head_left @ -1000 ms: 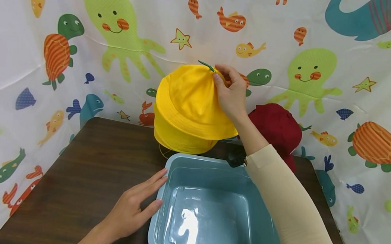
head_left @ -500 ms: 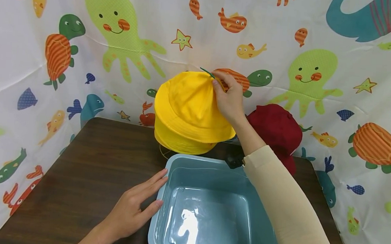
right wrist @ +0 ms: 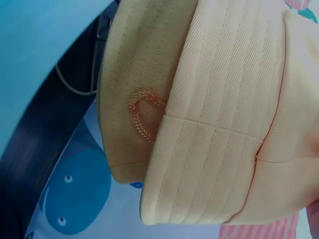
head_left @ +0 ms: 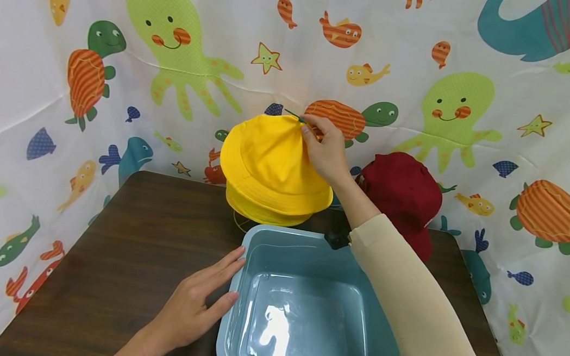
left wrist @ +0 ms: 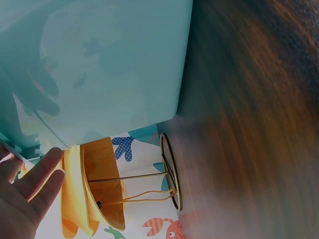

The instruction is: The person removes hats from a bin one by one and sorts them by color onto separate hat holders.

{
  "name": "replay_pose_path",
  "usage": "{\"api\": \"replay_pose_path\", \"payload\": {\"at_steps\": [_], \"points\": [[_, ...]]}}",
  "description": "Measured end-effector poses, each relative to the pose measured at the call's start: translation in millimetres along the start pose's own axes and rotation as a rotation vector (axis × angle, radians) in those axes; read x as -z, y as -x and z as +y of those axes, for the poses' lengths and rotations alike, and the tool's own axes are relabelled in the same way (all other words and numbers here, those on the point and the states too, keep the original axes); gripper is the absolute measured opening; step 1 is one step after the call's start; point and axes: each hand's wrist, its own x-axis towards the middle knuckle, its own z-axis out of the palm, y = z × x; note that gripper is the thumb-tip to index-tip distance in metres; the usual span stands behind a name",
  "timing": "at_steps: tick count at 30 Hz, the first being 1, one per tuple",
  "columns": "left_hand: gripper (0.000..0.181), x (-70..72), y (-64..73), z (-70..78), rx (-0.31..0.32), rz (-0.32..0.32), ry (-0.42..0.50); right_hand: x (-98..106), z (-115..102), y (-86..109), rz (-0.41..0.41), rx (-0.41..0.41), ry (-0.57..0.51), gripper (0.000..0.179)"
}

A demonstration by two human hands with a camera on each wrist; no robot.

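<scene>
In the head view my right hand (head_left: 325, 150) pinches the crown of a yellow bucket hat (head_left: 271, 163), beside a thin green stem (head_left: 294, 115) on its top. A second yellow hat (head_left: 258, 210) sits beneath it on a wire stand (left wrist: 172, 184), mostly covered by the upper brim. The right wrist view shows the upper brim (right wrist: 214, 99) overlapping the lower hat (right wrist: 132, 55), which has a braided loop (right wrist: 135, 115). My left hand (head_left: 196, 303), fingers extended, touches the left rim of a blue-grey plastic basin (head_left: 236, 295).
A dark red cap (head_left: 402, 188) stands behind and right of the basin. The dark wooden table (head_left: 129, 244) extends to the left. A white curtain (head_left: 291, 80) printed with sea animals hangs behind. My right forearm (head_left: 406, 283) crosses over the basin's right side.
My right hand has moved down and slightly left, lowering the upper yellow hat over the lower one, so less of the lower hat shows. My left hand has stayed at the basin rim.
</scene>
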Motion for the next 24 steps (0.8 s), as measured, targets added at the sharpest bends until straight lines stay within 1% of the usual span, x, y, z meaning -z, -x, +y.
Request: {"api": "replay_pose_path", "payload": {"at_steps": [6,9,12,15,18,21,24], "points": [[0.063,0.8,-0.1,0.2,-0.006,-0.002,0.000,2.1,-2.6,4.3,-0.021,0.002,-0.002,0.033],[0.063,2.8,-1.3,-0.2,-0.018,-0.010,0.001,9.3,-3.9,6.8,-0.022,-0.001,-0.035,0.038],[0.063,7.7,-5.4,-0.2,-0.028,-0.020,0.012,18.9,-3.1,7.4,-0.006,0.001,-0.081,0.040],[0.065,15.1,-13.0,-0.8,-0.034,-0.013,0.025,28.0,0.2,7.9,0.024,0.003,-0.089,0.040],[0.068,23.7,-23.3,-3.3,-0.058,0.023,0.002,36.1,5.3,9.6,0.043,-0.012,-0.067,0.041],[0.070,31.7,-34.2,-6.8,-0.081,0.057,-0.033,43.3,11.1,12.9,0.045,-0.056,-0.039,0.045],[0.074,38.9,-44.0,-11.3,-0.070,0.081,-0.058,49.0,16.4,16.3,0.035,-0.115,-0.018,0.050]]}}
